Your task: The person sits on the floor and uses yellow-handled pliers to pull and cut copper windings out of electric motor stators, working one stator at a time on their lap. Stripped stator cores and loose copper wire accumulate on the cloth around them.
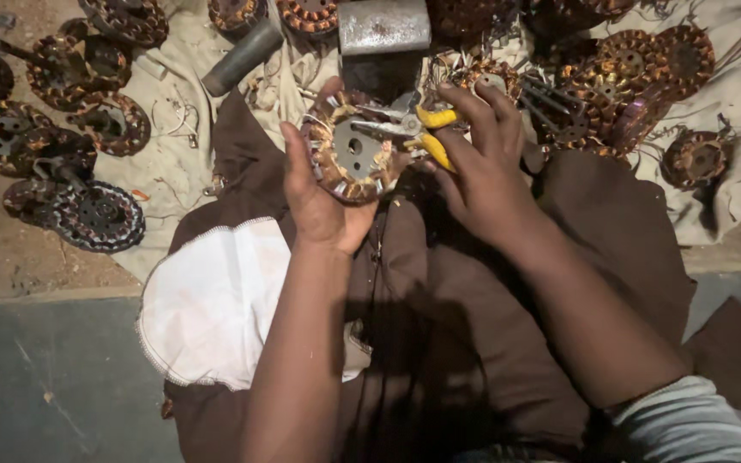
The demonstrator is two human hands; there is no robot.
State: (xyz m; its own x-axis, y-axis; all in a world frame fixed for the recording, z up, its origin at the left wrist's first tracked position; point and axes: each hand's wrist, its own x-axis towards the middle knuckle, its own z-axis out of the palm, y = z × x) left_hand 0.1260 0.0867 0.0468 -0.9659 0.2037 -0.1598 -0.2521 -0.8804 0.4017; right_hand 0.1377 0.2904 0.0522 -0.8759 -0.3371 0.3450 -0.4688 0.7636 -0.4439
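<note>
My left hand (317, 199) cups a round motor stator (352, 159) wound with copper wire, its grey metal core facing up. My right hand (478, 159) grips yellow-handled pliers (429, 130), whose metal jaws reach left onto the stator's core. Both hands work above my lap, which is covered in brown cloth (508, 283).
Many similar wound stators lie around: several at the left (96, 214) on bare ground and several at the upper right (636, 77) on a pale sheet. A grey metal cylinder (383, 26) and a dark tube (242, 58) lie ahead. A white cloth (216, 300) rests on my left knee.
</note>
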